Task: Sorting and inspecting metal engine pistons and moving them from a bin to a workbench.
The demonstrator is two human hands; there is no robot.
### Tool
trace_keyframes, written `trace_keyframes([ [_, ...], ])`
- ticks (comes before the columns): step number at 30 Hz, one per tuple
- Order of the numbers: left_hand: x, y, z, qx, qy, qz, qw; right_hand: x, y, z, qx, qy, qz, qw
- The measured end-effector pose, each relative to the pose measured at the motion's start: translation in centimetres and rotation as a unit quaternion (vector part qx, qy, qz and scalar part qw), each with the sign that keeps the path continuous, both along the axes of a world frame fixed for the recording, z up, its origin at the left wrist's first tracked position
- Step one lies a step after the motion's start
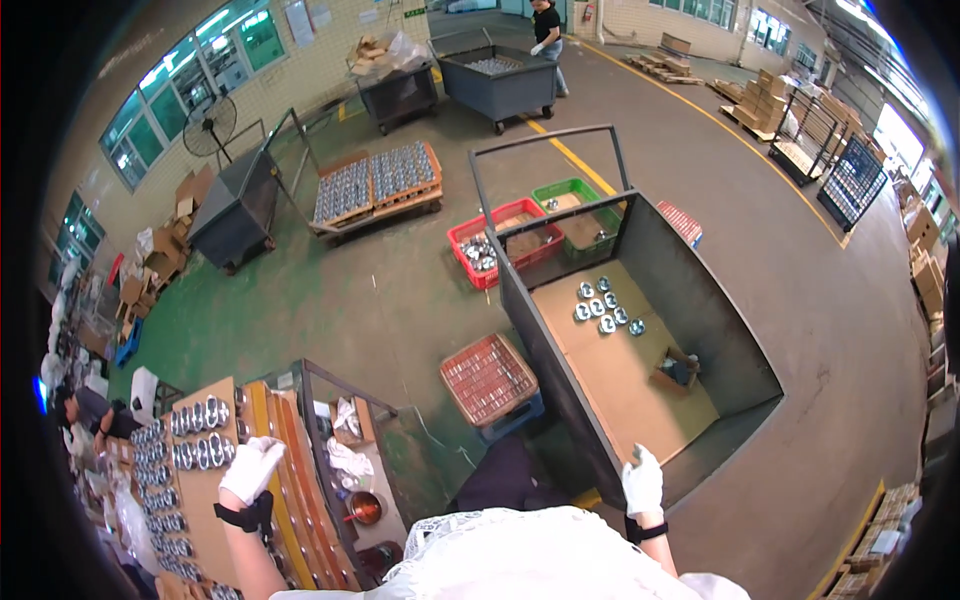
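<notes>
White-gloved left hand [254,468] beside silver rounded metal parts [203,452], white-gloved right hand [643,480] near dark-grey metal cart [705,265]. Can't tell either grip. Likely transferring; next needs clean pinch.

Pale brick wall [310,72], windows [260,40], green-and-brown floor [310,290], yellow floor line [572,158]

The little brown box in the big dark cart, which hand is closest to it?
Right. The right hand is at the near end of the cart, below the little brown box in the picture. The left hand is far to the box's left, beside silver parts.
</notes>
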State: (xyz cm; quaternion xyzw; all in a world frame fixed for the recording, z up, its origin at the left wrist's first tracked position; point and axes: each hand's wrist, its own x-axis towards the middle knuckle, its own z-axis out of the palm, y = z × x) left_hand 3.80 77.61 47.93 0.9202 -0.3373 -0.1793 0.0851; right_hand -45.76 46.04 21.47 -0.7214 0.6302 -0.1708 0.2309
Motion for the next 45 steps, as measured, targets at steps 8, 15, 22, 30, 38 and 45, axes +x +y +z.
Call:
trace_keyframes([
  [8,-1.6,9.2,-0.6,0.044,-0.09,-0.064,0.993,5.4,-4.2,1.9,-0.041,-0.037,0.151,0.987],
  [15,-5.4,14.9,1.7,0.146,-0.222,-0.172,0.949,8.7,-4.6,0.9,0.047,-0.006,0.235,0.971],
  [22,-7.4,15.7,2.6,0.106,-0.182,-0.051,0.976,8.0,-6.1,-2.8,0.175,-0.045,0.265,0.947],
  [30,-10.9,6.3,0.7,-0.082,-0.061,0.052,0.993,11.2,-5.3,3.3,-0.004,-0.005,0.281,0.96],
  [38,-14.7,-4.8,-9.3,-0.059,0.148,-0.026,0.987,6.6,-3.1,1.2,-0.016,-0.011,0.251,0.968],
  [45,-15.1,-8.9,-9.7,-0.001,0.172,-0.075,0.982,3.7,-1.5,-0.3,0.0,-0.031,0.185,0.982],
])
